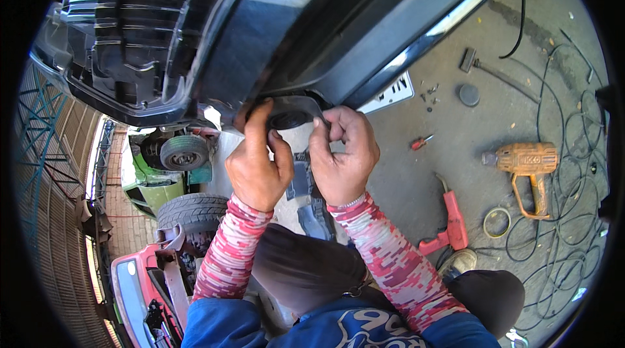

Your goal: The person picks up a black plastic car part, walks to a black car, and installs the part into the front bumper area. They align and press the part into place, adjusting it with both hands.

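My two hands work at the lower end of a dark car bumper [260,35]. Between them is a black plastic trim piece [291,119] with a round recess, lying against the bumper's edge. The left hand [259,167] pinches its left side, forefinger stretched up along the edge and thumb near the recess. On the other side the right hand [345,156] grips the right corner between thumb and curled fingers. Whether the piece is fastened to the bumper, I cannot tell.
On the concrete at right lie a hammer [498,74], a small red screwdriver [422,142], a worn orange heat gun [530,158], a red gun-shaped tool [452,219], a tape roll [497,222] and tangled cables [576,218]. Vehicle parts and a tyre [193,211] stand at left.
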A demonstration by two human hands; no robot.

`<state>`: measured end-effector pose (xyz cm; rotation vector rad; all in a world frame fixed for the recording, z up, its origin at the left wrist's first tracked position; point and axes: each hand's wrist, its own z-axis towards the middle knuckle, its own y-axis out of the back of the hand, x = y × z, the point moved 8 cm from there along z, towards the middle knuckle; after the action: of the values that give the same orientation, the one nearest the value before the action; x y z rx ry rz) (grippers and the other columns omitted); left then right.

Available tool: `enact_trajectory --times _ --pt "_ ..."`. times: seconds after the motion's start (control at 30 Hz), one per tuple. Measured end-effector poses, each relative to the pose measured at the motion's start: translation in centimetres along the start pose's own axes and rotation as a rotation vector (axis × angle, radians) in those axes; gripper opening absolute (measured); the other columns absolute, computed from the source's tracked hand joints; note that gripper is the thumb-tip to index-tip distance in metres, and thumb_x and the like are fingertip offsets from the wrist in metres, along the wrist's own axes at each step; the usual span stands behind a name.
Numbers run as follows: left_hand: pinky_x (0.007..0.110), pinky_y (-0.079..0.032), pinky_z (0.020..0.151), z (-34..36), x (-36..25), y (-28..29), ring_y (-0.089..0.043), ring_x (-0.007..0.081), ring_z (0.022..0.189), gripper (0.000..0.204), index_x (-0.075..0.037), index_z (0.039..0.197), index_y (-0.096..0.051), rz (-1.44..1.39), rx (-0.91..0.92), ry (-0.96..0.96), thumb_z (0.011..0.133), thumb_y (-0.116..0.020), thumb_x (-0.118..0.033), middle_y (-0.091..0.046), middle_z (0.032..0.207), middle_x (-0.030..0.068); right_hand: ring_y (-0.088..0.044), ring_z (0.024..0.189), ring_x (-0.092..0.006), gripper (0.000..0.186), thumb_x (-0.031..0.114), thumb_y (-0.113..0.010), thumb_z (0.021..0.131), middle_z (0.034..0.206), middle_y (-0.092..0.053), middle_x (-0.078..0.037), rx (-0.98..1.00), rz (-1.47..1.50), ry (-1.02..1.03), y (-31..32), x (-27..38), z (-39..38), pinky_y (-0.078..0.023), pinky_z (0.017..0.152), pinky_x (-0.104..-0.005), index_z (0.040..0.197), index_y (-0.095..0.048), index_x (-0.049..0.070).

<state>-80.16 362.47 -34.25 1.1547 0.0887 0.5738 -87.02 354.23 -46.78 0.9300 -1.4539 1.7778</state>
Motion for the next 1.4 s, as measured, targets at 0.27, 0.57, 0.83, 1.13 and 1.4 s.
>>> enact_trajectory --times 0.27,0.57,0.83,1.13,1.4 --pt "0.033 -0.05 0.058 -3.7 4.9 -4.0 -0.064 0.0161 0.057 0.019 0.001 0.089 -0.066 -0.268 0.022 0.243 0.101 -0.061 -0.013 -0.065 0.064 0.0111 -0.051 0.061 -0.0146 0.021 -0.003 -0.075 0.082 0.072 -0.053 -0.002 -0.057 0.048 0.1 0.1 -0.4 0.5 -0.047 0.06 -0.0318 0.101 -0.066 0.003" --pt "0.039 -0.051 0.057 -6.6 7.7 -9.3 -0.066 0.0299 0.055 0.014 0.0 0.088 -0.069 -0.237 0.131 0.234 0.093 -0.066 -0.013 -0.064 0.066 0.0194 -0.056 0.066 -0.0242 0.024 -0.003 -0.073 0.081 0.075 -0.054 -0.006 -0.019 0.033 0.087 -0.4 -0.1 1.3 -0.046 0.06 -0.0392 0.102 -0.065 0.006" --pt "0.034 -0.053 0.071 -7.9 11.6 -14.3 -0.069 0.0235 0.073 0.034 0.0 0.097 -0.069 -0.635 0.202 0.69 0.103 -0.059 -0.032 -0.071 0.08 0.013 -0.055 0.064 -0.0196 0.023 -0.003 -0.073 0.084 0.076 -0.056 -0.006 0.013 -0.013 0.042 -0.6 -0.6 0.3 -0.047 0.06 -0.0343 0.106 -0.068 0.002" --pt "0.052 -0.045 0.103 -10.1 12.3 -19.1 -0.057 0.0326 0.12 0.029 -0.01 0.12 -0.055 -1.762 0.219 1.317 0.096 -0.061 -0.026 -0.058 0.122 0.0144 -0.053 0.069 -0.0134 0.026 -0.001 -0.073 0.088 0.082 -0.056 -0.004 -0.054 -0.093 0.164 -0.3 -0.7 -1.1 -0.048 0.064 -0.029 0.112 -0.064 -0.002" --pt "0.049 -0.048 0.104 -8.9 10.9 -19.5 -0.062 0.0355 0.121 0.025 -0.004 0.12 -0.052 -1.914 0.32 1.314 0.102 -0.051 -0.021 -0.064 0.121 0.019 -0.046 0.059 -0.0096 0.015 -0.003 -0.073 0.086 0.07 -0.051 -0.002 -0.083 -0.026 0.035 0.0 -2.3 -1.1 -0.042 0.055 -0.0276 0.097 -0.063 0.0"
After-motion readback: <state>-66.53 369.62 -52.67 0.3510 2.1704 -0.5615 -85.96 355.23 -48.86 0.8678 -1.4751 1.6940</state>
